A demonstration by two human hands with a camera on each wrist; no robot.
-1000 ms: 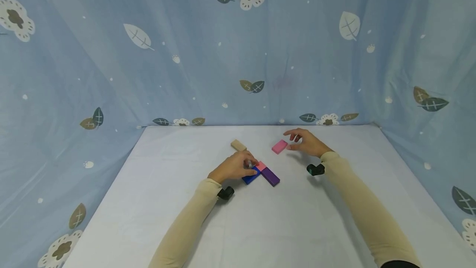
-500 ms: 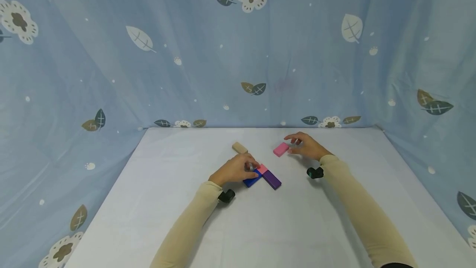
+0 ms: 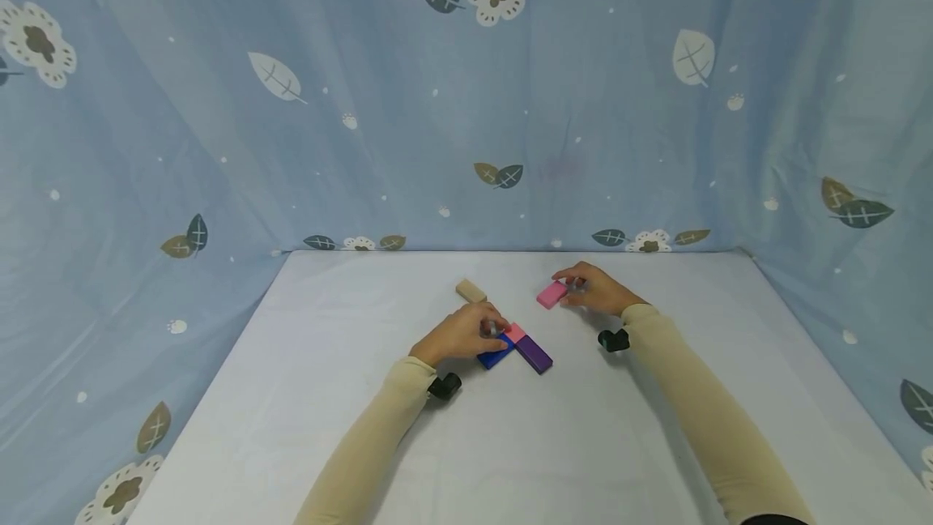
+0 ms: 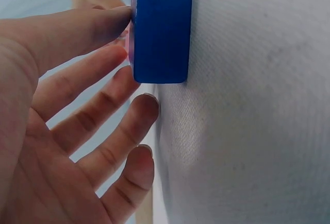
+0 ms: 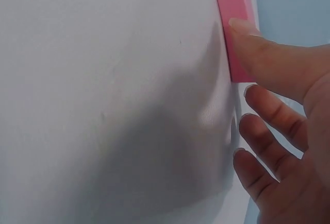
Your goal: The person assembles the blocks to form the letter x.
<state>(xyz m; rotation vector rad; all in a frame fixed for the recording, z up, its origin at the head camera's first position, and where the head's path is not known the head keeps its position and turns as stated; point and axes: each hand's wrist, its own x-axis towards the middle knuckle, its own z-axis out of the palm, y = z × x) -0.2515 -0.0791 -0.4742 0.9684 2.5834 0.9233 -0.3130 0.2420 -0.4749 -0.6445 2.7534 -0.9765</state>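
My left hand [image 3: 461,332] is over a blue block [image 3: 492,358], thumb tip at its upper edge. In the left wrist view the index fingertip reaches the top just beyond the blue block's end face [image 4: 162,33], and the other fingers are loosely bent. A coral-pink block [image 3: 515,332] lies at the far end of the blue one, with a purple block [image 3: 534,355] meeting it on the near right. Farther back, my right hand [image 3: 596,290] pinches a pink block [image 3: 551,295] on the table between thumb and index finger; its other fingers are bent free.
A tan block [image 3: 470,291] lies just beyond my left hand, partly covered by it. White cloth covers the table [image 3: 481,452]. At the table's far edge hangs a blue patterned curtain [image 3: 408,144]. Each wrist carries a small black camera.
My right thumb and index finger have come in from the right and closed on the pink block. The left hand and the other blocks keep their places; the head view tilts slightly.
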